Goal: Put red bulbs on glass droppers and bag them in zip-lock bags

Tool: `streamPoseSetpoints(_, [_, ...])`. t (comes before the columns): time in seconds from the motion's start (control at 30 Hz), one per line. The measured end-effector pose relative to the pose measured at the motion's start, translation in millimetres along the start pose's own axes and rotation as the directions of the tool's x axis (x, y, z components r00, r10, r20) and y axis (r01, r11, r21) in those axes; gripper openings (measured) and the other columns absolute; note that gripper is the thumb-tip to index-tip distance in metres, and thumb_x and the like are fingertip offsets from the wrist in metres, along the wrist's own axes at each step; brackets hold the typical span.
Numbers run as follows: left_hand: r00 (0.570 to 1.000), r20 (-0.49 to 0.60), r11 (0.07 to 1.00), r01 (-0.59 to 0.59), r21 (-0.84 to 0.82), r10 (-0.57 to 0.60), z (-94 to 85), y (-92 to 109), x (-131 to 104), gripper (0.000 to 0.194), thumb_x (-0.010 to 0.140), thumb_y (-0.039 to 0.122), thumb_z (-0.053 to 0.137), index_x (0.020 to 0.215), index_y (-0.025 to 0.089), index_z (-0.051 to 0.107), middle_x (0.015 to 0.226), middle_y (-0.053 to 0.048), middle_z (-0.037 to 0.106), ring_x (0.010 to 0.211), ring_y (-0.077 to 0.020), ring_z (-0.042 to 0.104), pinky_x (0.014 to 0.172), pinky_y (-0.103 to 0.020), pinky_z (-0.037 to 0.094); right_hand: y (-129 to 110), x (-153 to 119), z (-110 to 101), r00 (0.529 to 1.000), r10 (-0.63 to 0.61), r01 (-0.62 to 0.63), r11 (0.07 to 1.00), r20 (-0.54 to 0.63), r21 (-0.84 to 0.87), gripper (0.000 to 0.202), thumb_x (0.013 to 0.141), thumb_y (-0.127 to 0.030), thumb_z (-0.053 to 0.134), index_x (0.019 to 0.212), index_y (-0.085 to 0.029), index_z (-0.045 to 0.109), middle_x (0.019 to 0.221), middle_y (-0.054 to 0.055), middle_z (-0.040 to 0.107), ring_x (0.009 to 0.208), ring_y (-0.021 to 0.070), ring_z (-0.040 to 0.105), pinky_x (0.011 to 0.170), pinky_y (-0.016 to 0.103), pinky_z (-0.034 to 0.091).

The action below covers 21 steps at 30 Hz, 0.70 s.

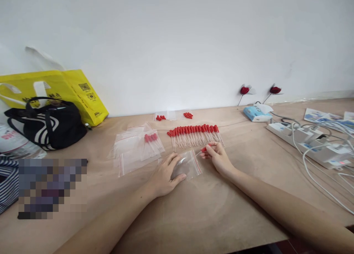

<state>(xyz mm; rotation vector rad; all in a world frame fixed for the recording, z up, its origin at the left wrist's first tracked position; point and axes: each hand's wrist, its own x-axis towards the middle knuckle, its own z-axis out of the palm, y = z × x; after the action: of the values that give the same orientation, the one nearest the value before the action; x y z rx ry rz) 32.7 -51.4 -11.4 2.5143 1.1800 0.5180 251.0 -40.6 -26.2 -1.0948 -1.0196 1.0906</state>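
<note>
My left hand rests on a clear zip bag lying flat on the wooden table, its fingers spread over the plastic. Between the fingers of my right hand is a red-capped dropper, its thin clear end pointing left at the bag's red-striped edge. Behind both hands lies a long row of red-capped droppers. To the left are overlapping clear bags, with a few red-capped droppers on or in them; which, I cannot tell.
Small bags with red pieces lie by the wall. Yellow bag and black bag stand left. On the right are a tissue pack, a power strip with cables, and papers. Two red flowers stand at the wall.
</note>
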Motion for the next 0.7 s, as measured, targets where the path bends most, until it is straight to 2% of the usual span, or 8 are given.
streamPoseSetpoints(0.1, [0.999, -0.036, 0.999, -0.014, -0.036, 0.013, 0.3, 2, 1, 0.047, 0.078, 0.041, 0.05, 0.12, 0.023, 0.039, 0.119, -0.008, 0.044, 0.11, -0.0244, 0.044, 0.091, -0.04, 0.039, 2, -6, 0, 0.983, 0.009, 0.018, 0.99, 0.186, -0.143, 0.038, 0.065, -0.051, 0.058, 0.08, -0.021, 0.042, 0.063, -0.002, 0.057, 0.056, 0.0118, 0.055, 0.055, 0.026, 0.044])
streamPoseSetpoints(0.27, [0.999, -0.037, 0.998, -0.025, -0.051, 0.024, 0.1, 4, 1, 0.038, 0.079, 0.039, 0.051, 0.112, 0.022, 0.045, 0.112, -0.007, 0.046, 0.104, -0.0225, 0.046, 0.087, -0.037, 0.04, 2, -8, -4, 0.921, -0.058, 0.249, 0.847, 0.386, -0.469, 0.024, 0.068, -0.04, 0.061, 0.075, -0.017, 0.06, 0.069, 0.001, 0.057, 0.06, 0.0106, 0.05, 0.057, 0.025, 0.041])
streamPoseSetpoints(0.37, [0.999, -0.043, 0.999, -0.021, -0.046, 0.02, 0.0, 5, 1, 0.036, 0.078, 0.04, 0.052, 0.109, 0.022, 0.048, 0.108, -0.006, 0.047, 0.1, -0.0214, 0.048, 0.085, -0.036, 0.042, -1, -8, -5, 0.856, -0.098, 0.399, 0.749, 0.508, -0.528, 0.014, 0.072, -0.031, 0.058, 0.069, -0.019, 0.064, 0.073, 0.002, 0.058, 0.07, 0.0127, 0.052, 0.066, 0.026, 0.041])
streamPoseSetpoints(0.43, [0.998, -0.055, 0.999, -0.016, -0.045, 0.013, -1.3, 5, 2, 0.033, 0.078, 0.041, 0.051, 0.105, 0.022, 0.051, 0.101, -0.006, 0.049, 0.094, -0.0203, 0.051, 0.082, -0.035, 0.043, -4, -5, -7, 0.822, -0.102, 0.443, 0.733, 0.561, -0.516, 0.016, 0.075, -0.028, 0.053, 0.068, -0.019, 0.065, 0.073, 0.001, 0.059, 0.073, 0.0132, 0.053, 0.069, 0.026, 0.041])
streamPoseSetpoints(0.47, [0.998, -0.056, 0.999, -0.015, -0.045, 0.013, -2.7, 5, 2, 0.031, 0.079, 0.041, 0.05, 0.103, 0.022, 0.053, 0.098, -0.005, 0.05, 0.091, -0.0197, 0.052, 0.08, -0.035, 0.044, -5, -2, -10, 0.824, -0.102, 0.442, 0.731, 0.557, -0.52, 0.017, 0.075, -0.028, 0.052, 0.07, -0.02, 0.065, 0.073, 0.001, 0.06, 0.072, 0.0131, 0.054, 0.069, 0.026, 0.041])
streamPoseSetpoints(0.53, [0.999, -0.043, 0.999, -0.027, -0.048, 0.024, -7.0, 3, 1, 0.028, 0.08, 0.039, 0.048, 0.099, 0.021, 0.056, 0.094, -0.006, 0.052, 0.087, -0.019, 0.053, 0.079, -0.034, 0.045, -6, 12, -19, 0.876, -0.116, 0.4, 0.717, 0.468, -0.571, 0.018, 0.075, -0.029, 0.05, 0.074, -0.019, 0.065, 0.073, 0.002, 0.062, 0.068, 0.0132, 0.054, 0.066, 0.026, 0.042])
streamPoseSetpoints(0.6, [0.999, -0.004, 0.997, -0.052, -0.056, 0.052, -12.7, 1, 0, 0.028, 0.079, 0.037, 0.049, 0.101, 0.02, 0.056, 0.098, -0.007, 0.054, 0.09, -0.0192, 0.054, 0.081, -0.034, 0.044, -6, 34, -33, 0.946, -0.173, 0.316, 0.679, 0.273, -0.663, 0.019, 0.074, -0.029, 0.05, 0.073, -0.017, 0.064, 0.072, 0.003, 0.063, 0.066, 0.0137, 0.054, 0.063, 0.026, 0.041])
streamPoseSetpoints(0.7, [0.992, 0.082, 0.993, -0.094, -0.067, 0.099, -21.2, -1, -2, 0.034, 0.078, 0.035, 0.051, 0.11, 0.021, 0.053, 0.113, -0.007, 0.052, 0.102, -0.0205, 0.051, 0.089, -0.036, 0.041, -7, 73, -57, 0.972, -0.23, 0.108, 0.632, -0.052, -0.767, 0.025, 0.074, -0.032, 0.047, 0.082, -0.014, 0.064, 0.072, 0.004, 0.063, 0.063, 0.014, 0.055, 0.06, 0.025, 0.041])
